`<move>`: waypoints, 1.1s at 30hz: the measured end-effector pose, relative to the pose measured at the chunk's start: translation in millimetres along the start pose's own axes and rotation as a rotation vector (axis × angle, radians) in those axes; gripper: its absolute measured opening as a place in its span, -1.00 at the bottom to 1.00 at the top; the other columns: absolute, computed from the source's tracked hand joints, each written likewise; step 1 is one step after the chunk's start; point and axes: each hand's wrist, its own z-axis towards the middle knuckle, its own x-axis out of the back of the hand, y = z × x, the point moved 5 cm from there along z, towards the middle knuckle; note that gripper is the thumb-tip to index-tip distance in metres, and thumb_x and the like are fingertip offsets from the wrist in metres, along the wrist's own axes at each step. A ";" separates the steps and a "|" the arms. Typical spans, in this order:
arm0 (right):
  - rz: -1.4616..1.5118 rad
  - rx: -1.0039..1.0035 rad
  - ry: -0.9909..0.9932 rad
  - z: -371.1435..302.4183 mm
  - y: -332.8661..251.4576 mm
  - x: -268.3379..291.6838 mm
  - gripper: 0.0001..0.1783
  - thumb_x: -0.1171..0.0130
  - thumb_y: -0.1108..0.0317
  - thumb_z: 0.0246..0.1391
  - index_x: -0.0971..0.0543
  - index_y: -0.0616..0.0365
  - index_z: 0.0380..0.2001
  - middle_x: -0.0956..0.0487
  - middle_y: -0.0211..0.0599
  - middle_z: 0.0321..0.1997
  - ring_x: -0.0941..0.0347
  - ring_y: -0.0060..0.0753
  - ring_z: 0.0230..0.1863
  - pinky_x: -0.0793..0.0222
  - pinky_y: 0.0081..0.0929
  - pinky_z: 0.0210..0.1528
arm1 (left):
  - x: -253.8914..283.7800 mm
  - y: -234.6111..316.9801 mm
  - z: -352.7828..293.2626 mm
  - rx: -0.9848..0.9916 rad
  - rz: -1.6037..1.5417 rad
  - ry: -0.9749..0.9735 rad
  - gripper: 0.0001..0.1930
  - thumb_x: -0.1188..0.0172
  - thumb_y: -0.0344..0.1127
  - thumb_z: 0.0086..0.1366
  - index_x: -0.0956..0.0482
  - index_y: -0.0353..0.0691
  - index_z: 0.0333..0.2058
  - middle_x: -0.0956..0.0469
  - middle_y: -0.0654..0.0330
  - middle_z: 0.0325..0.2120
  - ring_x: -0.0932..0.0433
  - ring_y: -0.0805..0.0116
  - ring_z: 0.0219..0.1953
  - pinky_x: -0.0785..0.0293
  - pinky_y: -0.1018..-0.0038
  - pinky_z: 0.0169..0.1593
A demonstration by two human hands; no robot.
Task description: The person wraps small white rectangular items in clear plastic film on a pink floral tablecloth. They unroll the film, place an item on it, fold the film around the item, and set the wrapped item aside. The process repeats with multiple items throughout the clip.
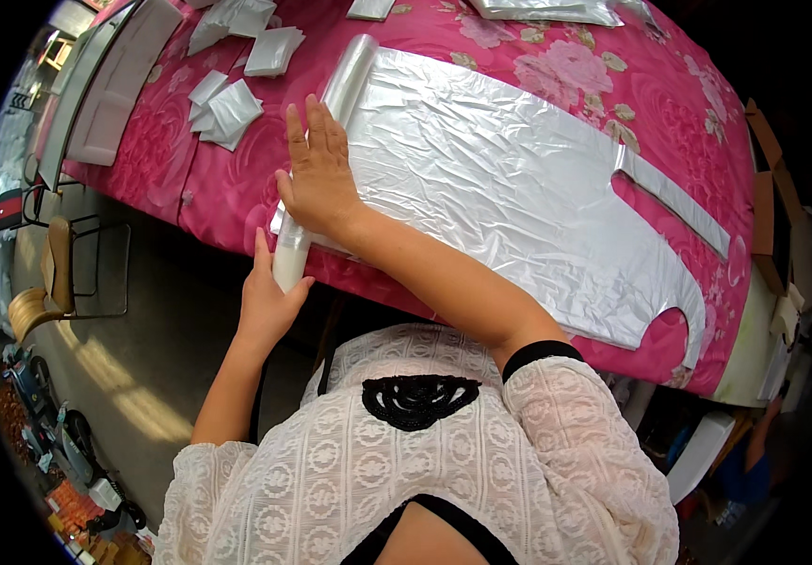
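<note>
A wide silvery-white plastic carrier bag sheet (481, 179) lies creased on the table, its two handle strips toward the right. Its left edge is wound into a roll (351, 75) slanting across the table. My right hand (319, 184) presses flat on the middle of this roll, fingers stretched out and thumb apart. Close to the table's near edge, my left hand (271, 294) cups the roll's whitish near end, thumb and index finger on either side of it. My right forearm passes over the sheet's near left corner.
A pink flowered cloth (557, 75) covers the table. Folded silvery packets (227, 113) lie in small piles at the far left, with a larger flat stack (552, 9) at the far edge. A chair (53, 273) stands on the floor at left; cardboard boxes (771, 202) are at right.
</note>
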 end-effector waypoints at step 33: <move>1.175 -0.855 0.198 -108.9 84.0 141.9 -0.45 -0.28 0.35 -0.10 -0.26 0.32 -0.09 -0.46 -0.24 -0.34 -0.44 -0.46 -0.31 -0.42 -0.45 -0.22 | -124.2 89.6 -9.4 0.100 -0.525 -0.691 -0.38 0.33 0.17 0.33 -0.38 -0.32 -0.05 -0.50 0.18 -0.49 -0.48 0.45 -0.53 -0.45 0.51 -0.47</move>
